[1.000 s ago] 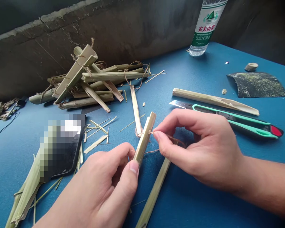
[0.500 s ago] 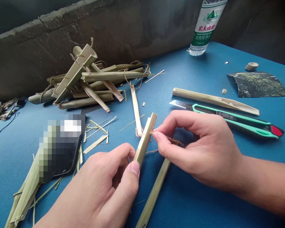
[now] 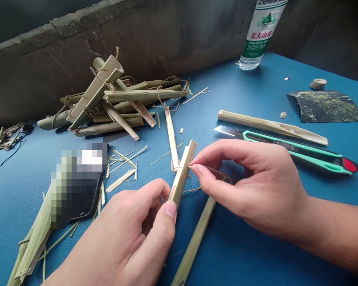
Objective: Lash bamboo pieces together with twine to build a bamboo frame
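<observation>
My left hand is closed around the lower part of a short split bamboo piece, which tilts up and to the right. At its side my right hand pinches a thin brown twine between thumb and forefinger, close to the bamboo's edge. A loop of the twine hangs between the two hands, and more of it shows under my right fingers. Beneath my hands lies a longer bamboo strip, partly covered by the right hand. Just behind the held piece rests a thin bamboo strip.
A utility knife with its blade out lies beyond my right hand, beside a split bamboo length. Twine-tied bamboo pieces are piled against the wall. A phone, a water bottle and dark sandpaper-like sheet are around.
The whole view has shifted slightly. My right fingers have barely moved at the bamboo's edge, still pinching the twine; the left hand keeps its hold.
</observation>
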`<state>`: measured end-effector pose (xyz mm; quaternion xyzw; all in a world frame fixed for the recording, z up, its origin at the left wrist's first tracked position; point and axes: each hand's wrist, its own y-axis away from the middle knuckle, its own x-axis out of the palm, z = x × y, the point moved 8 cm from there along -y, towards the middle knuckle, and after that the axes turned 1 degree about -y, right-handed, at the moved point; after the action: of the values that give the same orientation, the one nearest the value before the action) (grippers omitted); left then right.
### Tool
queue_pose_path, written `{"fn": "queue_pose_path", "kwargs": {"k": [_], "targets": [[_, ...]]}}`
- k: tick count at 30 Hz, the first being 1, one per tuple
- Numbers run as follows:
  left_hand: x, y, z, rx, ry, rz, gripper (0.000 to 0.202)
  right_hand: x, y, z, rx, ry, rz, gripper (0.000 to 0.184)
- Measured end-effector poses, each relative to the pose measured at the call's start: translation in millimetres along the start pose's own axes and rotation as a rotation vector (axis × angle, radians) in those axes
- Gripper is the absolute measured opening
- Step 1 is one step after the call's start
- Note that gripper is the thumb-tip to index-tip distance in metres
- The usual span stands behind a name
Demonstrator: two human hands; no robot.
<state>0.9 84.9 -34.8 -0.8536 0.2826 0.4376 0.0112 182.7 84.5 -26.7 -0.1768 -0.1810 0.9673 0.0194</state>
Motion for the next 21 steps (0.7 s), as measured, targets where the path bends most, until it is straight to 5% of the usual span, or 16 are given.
{"fn": "queue_pose_path", "kwargs": {"k": [9, 21], "targets": [[-1.7, 1.9, -6.0, -0.077, 0.053, -0.129, 0.039, -3.4, -0.4, 1.5, -0.070, -0.003, -0.070, 0.017], [-5.5, 3.0, -3.3, -0.069, 0.051, -0.156, 0.036, 1.2, -0.5, -2.9, -0.098, -0.085, -0.025, 0.020]]}}
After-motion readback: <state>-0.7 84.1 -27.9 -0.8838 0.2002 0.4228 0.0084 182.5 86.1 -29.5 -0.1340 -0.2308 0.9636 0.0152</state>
